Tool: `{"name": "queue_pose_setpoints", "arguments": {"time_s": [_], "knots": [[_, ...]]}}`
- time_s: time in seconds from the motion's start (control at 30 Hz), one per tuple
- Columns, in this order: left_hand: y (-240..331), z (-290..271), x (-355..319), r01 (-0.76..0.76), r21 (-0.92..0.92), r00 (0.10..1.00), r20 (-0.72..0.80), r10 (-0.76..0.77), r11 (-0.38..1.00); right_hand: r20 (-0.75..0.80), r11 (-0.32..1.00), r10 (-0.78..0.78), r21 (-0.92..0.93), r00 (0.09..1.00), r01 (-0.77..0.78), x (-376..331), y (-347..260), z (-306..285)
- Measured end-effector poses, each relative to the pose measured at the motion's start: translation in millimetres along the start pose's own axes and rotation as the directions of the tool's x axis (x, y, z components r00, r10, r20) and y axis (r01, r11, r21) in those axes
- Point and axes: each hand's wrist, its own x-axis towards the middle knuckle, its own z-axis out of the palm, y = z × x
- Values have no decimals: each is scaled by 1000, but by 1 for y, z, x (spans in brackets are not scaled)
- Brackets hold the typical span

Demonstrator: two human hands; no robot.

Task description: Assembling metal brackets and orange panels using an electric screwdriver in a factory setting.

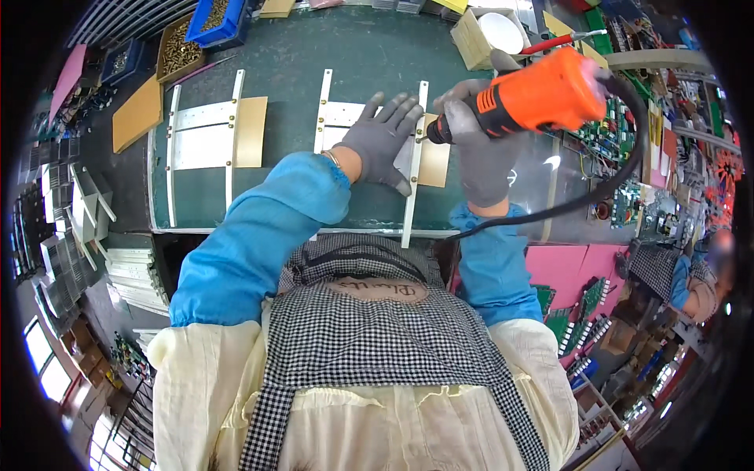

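My right hand (483,153), in a grey glove, grips an orange and black electric screwdriver (542,93) held almost level. Its tip points left and meets a narrow white strip (409,200) near a brass-coloured screw. Fingers spread, my grey-gloved left hand (381,145) lies flat over a white panel (345,115) and the edge of that strip. A second white strip (324,90) crosses the panel's left side. Tan board (434,161) shows at the panel's right. My left hand hides much of the panel, and the exact contact of the bit is too small to make out.
Another panel with strips (203,145) lies left on the green table (290,47). Screws fill a blue bin (212,23) and a cardboard box (179,55) at the back left. A black cable (605,188) loops right. Circuit boards (609,133) crowd the right side.
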Motion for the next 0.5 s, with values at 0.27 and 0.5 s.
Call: {"name": "queue_pose_setpoints", "arguments": {"time_s": [0.27,0.5], "knots": [[1,4,0,1,-26,998,-67,-3,1000,6,985,-173,13,985,173,7,-27,-25],[-1,7,1,-5,-32,996,-91,2,999,-138,969,-249,-30,959,247,12,7,-30]]}}
